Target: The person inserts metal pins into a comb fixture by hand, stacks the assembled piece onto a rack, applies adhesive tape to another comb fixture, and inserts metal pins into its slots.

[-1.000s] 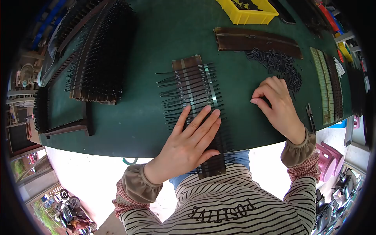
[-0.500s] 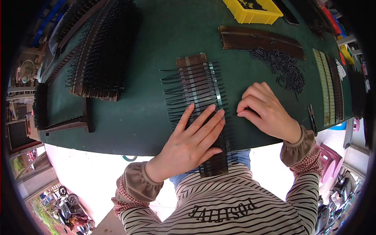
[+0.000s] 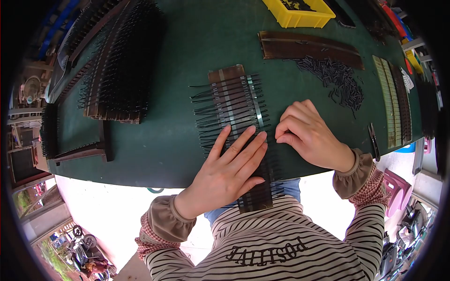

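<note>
A brown strip [image 3: 227, 75] carrying rows of thin black looped wires lies across the table's front edge. My left hand [image 3: 225, 171] rests flat on its lower half, fingers spread. Just right of the wire ends is my right hand [image 3: 304, 135], thumb and forefinger pinched together; anything between them is too small to see. Farther back on the right, a heap of small black tubes [image 3: 344, 86] lies below a brown curved board [image 3: 311, 48].
A yellow bin [image 3: 304, 18] with dark pieces stands at the back. Stacked wired strips [image 3: 124, 65] and a dark frame [image 3: 82, 152] are on the left. Scissors-like black tool [image 3: 373, 140] and a pale slatted panel [image 3: 388, 100] lie on the right.
My right hand has moved left, from near the tube heap to beside the wire ends, still pinched. My left hand stays on the strip.
</note>
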The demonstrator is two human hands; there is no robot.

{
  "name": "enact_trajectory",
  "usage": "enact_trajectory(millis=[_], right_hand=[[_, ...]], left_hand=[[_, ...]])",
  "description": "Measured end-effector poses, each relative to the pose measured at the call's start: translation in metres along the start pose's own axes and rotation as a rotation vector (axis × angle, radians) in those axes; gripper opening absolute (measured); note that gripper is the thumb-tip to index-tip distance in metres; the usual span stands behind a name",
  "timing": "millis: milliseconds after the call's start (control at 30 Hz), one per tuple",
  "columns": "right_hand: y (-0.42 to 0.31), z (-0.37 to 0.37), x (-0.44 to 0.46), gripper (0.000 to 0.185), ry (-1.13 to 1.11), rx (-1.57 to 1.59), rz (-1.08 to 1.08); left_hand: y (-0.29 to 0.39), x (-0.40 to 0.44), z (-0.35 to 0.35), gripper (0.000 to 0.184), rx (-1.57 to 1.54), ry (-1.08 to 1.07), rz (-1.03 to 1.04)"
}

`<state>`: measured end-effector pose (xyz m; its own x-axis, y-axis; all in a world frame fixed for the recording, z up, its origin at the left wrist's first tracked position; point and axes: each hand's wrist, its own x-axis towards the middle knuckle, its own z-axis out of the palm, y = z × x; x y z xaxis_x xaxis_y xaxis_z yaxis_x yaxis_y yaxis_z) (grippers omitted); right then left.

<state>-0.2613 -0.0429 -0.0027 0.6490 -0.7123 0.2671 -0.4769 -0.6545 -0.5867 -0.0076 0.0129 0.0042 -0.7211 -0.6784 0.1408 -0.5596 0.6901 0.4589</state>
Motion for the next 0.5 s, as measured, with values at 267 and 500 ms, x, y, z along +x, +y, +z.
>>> enact_trajectory(millis=[267, 500], right_hand=[[-0.0018, 0.007, -0.0007, 0.014, 0.035, 0.018, 0.027], [-0.0004, 0.0078, -0.0018, 0.013, 0.036, 0.054, 0.022]], left_hand=[[0.0005, 0.0001, 0.0008, 0.07, 0.011, -0.002, -0.002], [0.0007, 0.0005, -0.0002, 0.069, 0.006, -0.004, -0.004]])
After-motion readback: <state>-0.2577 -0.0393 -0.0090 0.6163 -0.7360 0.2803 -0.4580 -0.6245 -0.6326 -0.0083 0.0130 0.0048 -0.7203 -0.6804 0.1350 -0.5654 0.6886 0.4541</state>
